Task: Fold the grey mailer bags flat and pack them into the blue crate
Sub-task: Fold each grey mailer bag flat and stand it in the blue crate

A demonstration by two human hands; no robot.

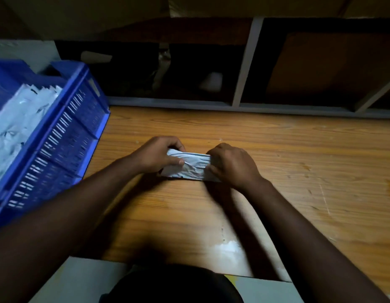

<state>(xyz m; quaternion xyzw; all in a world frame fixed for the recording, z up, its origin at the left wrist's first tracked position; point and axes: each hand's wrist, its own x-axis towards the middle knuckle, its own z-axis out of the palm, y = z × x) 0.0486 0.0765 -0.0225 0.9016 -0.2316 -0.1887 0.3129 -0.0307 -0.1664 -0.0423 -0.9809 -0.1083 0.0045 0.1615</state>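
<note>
One grey mailer bag (189, 166), crinkled and folded into a narrow strip, lies on the wooden table just right of the blue crate (65, 127). The slotted crate holds a heap of pale bags (17, 119), apparently folded; blur prevents confirmation.

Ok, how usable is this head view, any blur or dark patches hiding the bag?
Head view: dim overall; shelves behind the wooden table nearly black; blue slatted plastic crate motion-smeared; folded grey plastic mailer bag readable, its ends hidden under left hand and right hand; wide-angle bending at the edges.
</note>
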